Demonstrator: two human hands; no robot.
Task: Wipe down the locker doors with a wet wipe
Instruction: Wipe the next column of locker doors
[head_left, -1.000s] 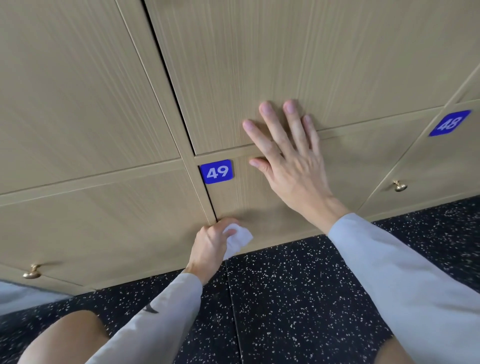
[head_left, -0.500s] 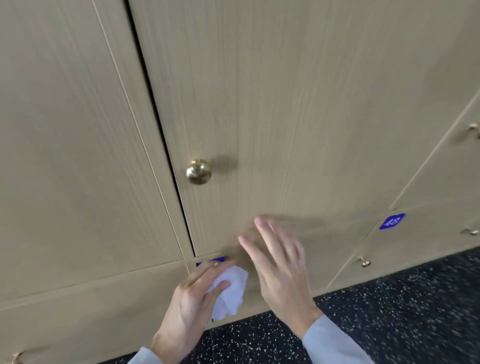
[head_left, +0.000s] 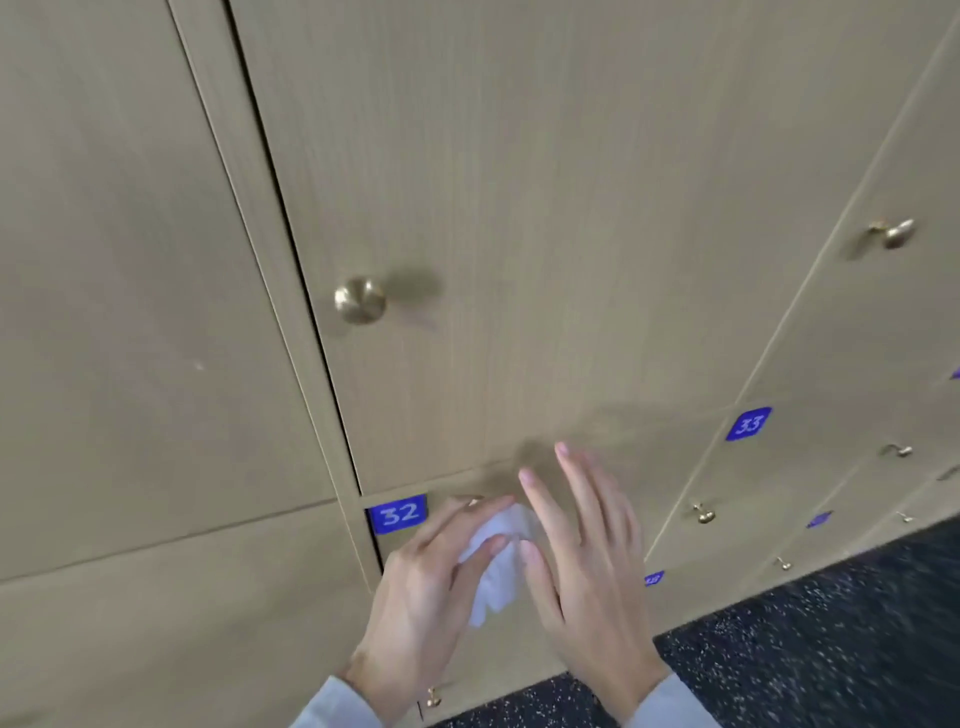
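On the left, our left hand (head_left: 421, 587) pinches the crumpled wet wipe (head_left: 498, 566) between thumb and fingers, just right of the blue "32" number plate (head_left: 397, 513) and in front of that locker door (head_left: 519, 649). We judge the wipe should be spread flatter before the next pass, then pressed evenly and drawn along the wood grain, skirting the brass knob (head_left: 360, 300) on the tall door (head_left: 545, 234) above. To the right, our right hand (head_left: 587, 561) has straight, spread fingers pointing up, its thumb touching the wipe, holding nothing.
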